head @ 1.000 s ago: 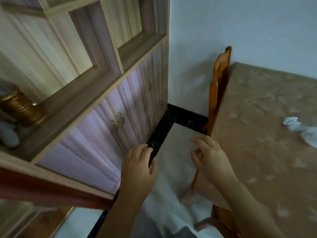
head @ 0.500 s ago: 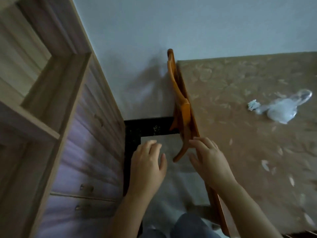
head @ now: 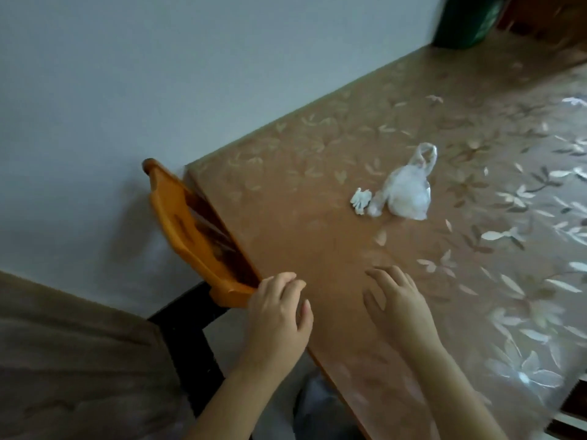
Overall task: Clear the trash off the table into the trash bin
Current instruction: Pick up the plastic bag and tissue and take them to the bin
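The trash lies out on the tabletop (head: 317,249), well in from its edges: a crumpled clear plastic bag (head: 405,192) with one handle loop sticking up, and a small white paper wad (head: 360,200) just beside the bag's left end, so close I cannot tell whether they touch. Both are well apart from the person's hands. The right hand (head: 397,306) is over the near part of the tabletop, palm down, its fingers (head: 386,274) relaxed and slightly spread, holding nothing; whether they rest on the surface I cannot tell. The left hand (head: 276,315) is at the tabletop's near left edge, fingers loosely curled, empty, just beside the top rail of an orange wooden chair (head: 178,223) that is pushed in against that side. The tabletop has a brown cover with pale leaf shapes. A pale wall (head: 158,74) runs behind the chair and along the tabletop's far side. At the far corner stands a dark green container (head: 463,20), blurred and cut off by the frame.
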`<action>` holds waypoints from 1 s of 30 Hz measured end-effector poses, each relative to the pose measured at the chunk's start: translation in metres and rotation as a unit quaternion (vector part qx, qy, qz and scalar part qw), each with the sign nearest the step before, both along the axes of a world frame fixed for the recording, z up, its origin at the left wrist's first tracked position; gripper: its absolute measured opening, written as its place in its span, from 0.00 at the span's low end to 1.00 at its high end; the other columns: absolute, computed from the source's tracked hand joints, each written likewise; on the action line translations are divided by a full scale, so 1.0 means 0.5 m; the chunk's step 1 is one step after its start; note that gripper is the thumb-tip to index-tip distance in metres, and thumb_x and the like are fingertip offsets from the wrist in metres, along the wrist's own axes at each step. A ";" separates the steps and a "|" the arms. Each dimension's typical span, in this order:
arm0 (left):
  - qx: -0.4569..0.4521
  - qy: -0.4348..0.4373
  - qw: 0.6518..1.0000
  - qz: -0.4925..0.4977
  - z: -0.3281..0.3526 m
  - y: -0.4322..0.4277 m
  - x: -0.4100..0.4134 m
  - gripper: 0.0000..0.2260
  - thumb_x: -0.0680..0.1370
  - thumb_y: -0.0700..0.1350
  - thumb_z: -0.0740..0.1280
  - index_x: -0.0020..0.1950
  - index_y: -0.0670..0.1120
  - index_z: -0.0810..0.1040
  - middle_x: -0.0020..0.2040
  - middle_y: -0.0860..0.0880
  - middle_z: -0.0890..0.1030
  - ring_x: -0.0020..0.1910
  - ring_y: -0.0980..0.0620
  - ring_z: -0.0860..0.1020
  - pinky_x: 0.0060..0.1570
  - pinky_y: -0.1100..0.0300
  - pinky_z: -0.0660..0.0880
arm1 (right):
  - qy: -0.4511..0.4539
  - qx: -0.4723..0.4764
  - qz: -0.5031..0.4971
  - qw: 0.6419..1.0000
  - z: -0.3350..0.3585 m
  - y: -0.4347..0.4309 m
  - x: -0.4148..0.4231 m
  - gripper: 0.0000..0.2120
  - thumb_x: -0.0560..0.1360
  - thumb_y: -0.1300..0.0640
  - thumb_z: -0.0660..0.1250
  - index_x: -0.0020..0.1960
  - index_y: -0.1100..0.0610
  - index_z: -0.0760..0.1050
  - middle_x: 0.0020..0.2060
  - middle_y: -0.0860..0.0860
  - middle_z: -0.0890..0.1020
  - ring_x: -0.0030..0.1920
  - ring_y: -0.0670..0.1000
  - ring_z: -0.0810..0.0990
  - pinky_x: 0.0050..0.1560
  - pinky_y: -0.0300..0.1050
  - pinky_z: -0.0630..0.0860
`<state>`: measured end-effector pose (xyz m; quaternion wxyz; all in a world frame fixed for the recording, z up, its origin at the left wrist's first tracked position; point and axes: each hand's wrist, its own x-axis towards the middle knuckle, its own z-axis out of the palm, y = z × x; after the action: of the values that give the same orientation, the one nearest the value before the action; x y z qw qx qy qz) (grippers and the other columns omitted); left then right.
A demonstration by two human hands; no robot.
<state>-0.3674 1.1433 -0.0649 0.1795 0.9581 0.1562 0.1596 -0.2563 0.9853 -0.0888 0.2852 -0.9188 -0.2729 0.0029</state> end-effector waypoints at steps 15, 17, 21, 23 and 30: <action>-0.052 0.012 0.996 -0.071 -0.136 0.040 0.400 0.12 0.72 0.41 0.66 0.54 0.40 0.78 0.52 0.42 0.80 0.51 0.44 0.78 0.51 0.53 0.73 | 0.029 0.000 -0.191 0.981 -0.057 -0.057 0.309 0.18 0.69 0.65 0.68 0.58 0.61 0.74 0.55 0.57 0.77 0.54 0.60 0.74 0.47 0.51 0.73; -0.069 0.017 0.995 -0.068 -0.154 0.045 0.445 0.12 0.71 0.39 0.68 0.54 0.39 0.78 0.52 0.42 0.80 0.50 0.43 0.78 0.51 0.51 0.73 | 0.037 0.002 -0.202 0.979 -0.061 -0.048 0.343 0.18 0.69 0.64 0.67 0.59 0.60 0.72 0.56 0.57 0.76 0.55 0.60 0.74 0.48 0.52 0.73; -0.097 0.030 0.992 -0.068 -0.188 0.054 0.528 0.14 0.69 0.38 0.71 0.54 0.40 0.78 0.51 0.43 0.79 0.48 0.43 0.78 0.48 0.52 0.74 | 0.047 0.006 -0.225 0.973 -0.072 -0.028 0.408 0.20 0.71 0.60 0.67 0.62 0.59 0.70 0.59 0.55 0.74 0.56 0.58 0.73 0.46 0.52 0.74; -0.117 0.043 0.990 -0.067 -0.205 0.054 0.558 0.14 0.70 0.40 0.71 0.55 0.42 0.77 0.52 0.44 0.78 0.49 0.44 0.77 0.47 0.54 0.73 | 0.053 0.009 -0.229 0.972 -0.083 -0.021 0.430 0.21 0.72 0.59 0.67 0.63 0.57 0.69 0.60 0.54 0.73 0.56 0.57 0.73 0.45 0.50 0.74; -0.165 0.075 0.982 -0.051 -0.259 0.048 0.634 0.16 0.71 0.40 0.70 0.58 0.42 0.77 0.52 0.43 0.76 0.50 0.44 0.74 0.47 0.52 0.73 | 0.046 0.022 -0.253 0.966 -0.136 -0.007 0.474 0.23 0.69 0.59 0.70 0.63 0.55 0.69 0.58 0.53 0.75 0.51 0.55 0.76 0.38 0.43 0.70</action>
<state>-0.0506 1.1671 -0.1945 0.3312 0.9311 0.1445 0.0496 -0.0193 0.9819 -0.1566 0.3086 -0.9505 -0.0177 -0.0329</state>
